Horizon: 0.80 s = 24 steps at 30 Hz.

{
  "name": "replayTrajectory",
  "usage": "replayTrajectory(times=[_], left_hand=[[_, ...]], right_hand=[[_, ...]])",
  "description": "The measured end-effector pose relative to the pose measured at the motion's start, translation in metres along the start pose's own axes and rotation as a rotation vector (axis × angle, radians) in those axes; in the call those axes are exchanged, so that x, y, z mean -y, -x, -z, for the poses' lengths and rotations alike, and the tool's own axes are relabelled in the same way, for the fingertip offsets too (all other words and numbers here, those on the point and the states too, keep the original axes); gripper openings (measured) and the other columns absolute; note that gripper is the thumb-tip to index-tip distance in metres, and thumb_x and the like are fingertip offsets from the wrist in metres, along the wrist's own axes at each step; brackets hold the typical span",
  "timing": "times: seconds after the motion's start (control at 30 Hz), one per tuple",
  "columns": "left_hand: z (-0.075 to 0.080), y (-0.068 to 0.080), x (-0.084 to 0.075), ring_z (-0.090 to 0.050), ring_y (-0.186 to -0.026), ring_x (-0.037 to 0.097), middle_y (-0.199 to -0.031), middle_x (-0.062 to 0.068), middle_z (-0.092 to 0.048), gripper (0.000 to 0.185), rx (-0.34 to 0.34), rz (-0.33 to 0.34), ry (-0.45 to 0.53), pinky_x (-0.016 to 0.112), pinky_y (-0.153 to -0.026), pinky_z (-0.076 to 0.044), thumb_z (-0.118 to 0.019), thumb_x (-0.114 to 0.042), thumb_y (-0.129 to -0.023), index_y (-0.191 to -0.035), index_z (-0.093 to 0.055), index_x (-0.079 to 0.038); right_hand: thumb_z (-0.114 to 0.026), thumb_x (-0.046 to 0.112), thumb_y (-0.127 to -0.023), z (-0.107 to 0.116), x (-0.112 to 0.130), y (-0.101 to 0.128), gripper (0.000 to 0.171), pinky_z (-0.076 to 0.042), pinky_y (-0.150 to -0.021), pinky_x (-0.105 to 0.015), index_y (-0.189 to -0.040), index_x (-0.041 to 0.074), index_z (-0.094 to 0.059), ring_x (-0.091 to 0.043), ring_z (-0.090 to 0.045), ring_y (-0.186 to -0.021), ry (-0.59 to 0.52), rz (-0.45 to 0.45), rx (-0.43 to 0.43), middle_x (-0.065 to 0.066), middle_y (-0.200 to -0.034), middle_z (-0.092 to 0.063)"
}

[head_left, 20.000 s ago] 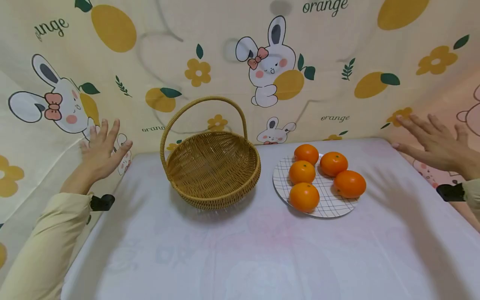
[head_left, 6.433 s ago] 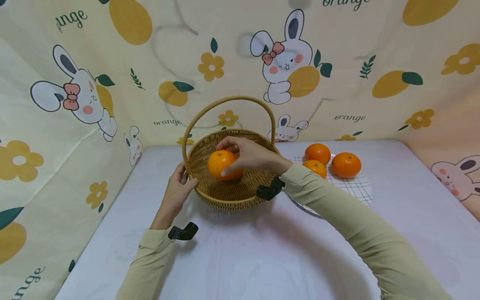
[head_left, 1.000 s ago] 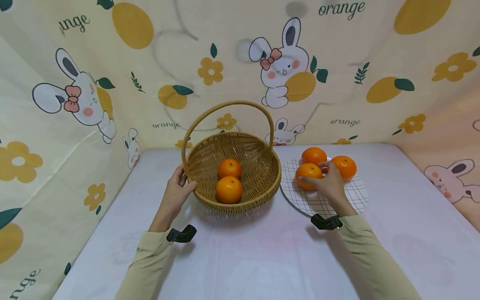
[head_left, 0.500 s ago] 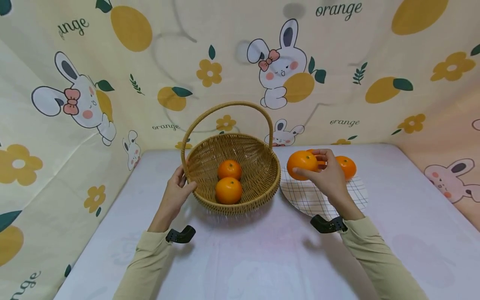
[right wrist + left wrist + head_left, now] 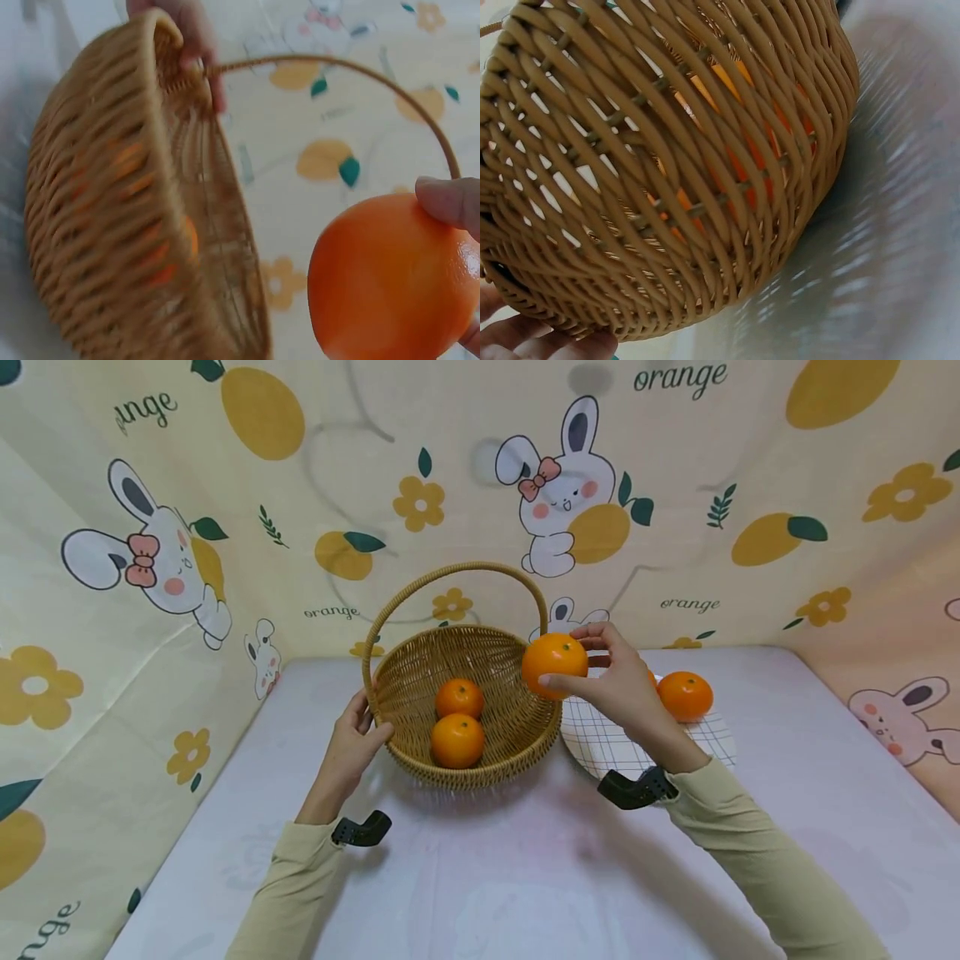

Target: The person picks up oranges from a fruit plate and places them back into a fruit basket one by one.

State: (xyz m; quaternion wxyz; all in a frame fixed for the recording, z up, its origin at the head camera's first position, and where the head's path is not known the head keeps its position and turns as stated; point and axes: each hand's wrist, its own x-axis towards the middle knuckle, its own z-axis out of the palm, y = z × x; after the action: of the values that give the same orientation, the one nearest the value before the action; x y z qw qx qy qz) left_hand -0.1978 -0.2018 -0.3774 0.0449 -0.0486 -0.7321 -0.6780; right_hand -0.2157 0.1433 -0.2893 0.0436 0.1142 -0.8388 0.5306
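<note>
so I count four oranges: two [image 5: 460,697] [image 5: 457,740] in the one basket [image 5: 525,727], one [image 5: 554,664] in the fingers [image 5: 558,681], one [image 5: 685,695] on the single plate [image 5: 600,743] behind them

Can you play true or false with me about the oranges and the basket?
1. The right hand holds an orange. True.
2. The basket has four oranges inside. False: it has two.
3. The left hand touches the basket's rim. True.
4. The plate is left of the basket. False: it is on the right.
5. The held orange lies in the basket. False: it is in the air by the right rim.
</note>
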Motion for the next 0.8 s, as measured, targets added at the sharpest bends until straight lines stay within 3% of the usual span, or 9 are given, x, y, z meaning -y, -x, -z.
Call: replayTrajectory(times=[0.37,0.8], left_hand=[[0.001,0.000,0.001,-0.024,-0.141,0.027,-0.156,0.014,-0.023,0.074,0.014,-0.046,0.016,0.042,-0.103,-0.036,-0.051,0.010,-0.084,-0.152,-0.024,-0.003],[0.000,0.000,0.002,-0.026,-0.141,0.027,-0.156,0.012,-0.025,0.073,0.012,-0.065,0.014,0.044,-0.101,-0.038,-0.052,0.013,-0.084,-0.151,-0.028,-0.003]], right_hand=[[-0.085,0.034,-0.072,-0.043,0.045,-0.032,0.065,-0.050,-0.081,-0.039,-0.124,0.015,-0.049,-0.025,-0.054,-0.101,-0.024,0.083,0.230,-0.005,-0.121,-0.053],[-0.083,0.033,-0.074,-0.097,0.036,-0.078,0.067,-0.048,-0.085,-0.034,-0.130,0.014,-0.053,-0.018,-0.056,-0.099,0.084,0.140,0.423,-0.001,-0.120,-0.056]])
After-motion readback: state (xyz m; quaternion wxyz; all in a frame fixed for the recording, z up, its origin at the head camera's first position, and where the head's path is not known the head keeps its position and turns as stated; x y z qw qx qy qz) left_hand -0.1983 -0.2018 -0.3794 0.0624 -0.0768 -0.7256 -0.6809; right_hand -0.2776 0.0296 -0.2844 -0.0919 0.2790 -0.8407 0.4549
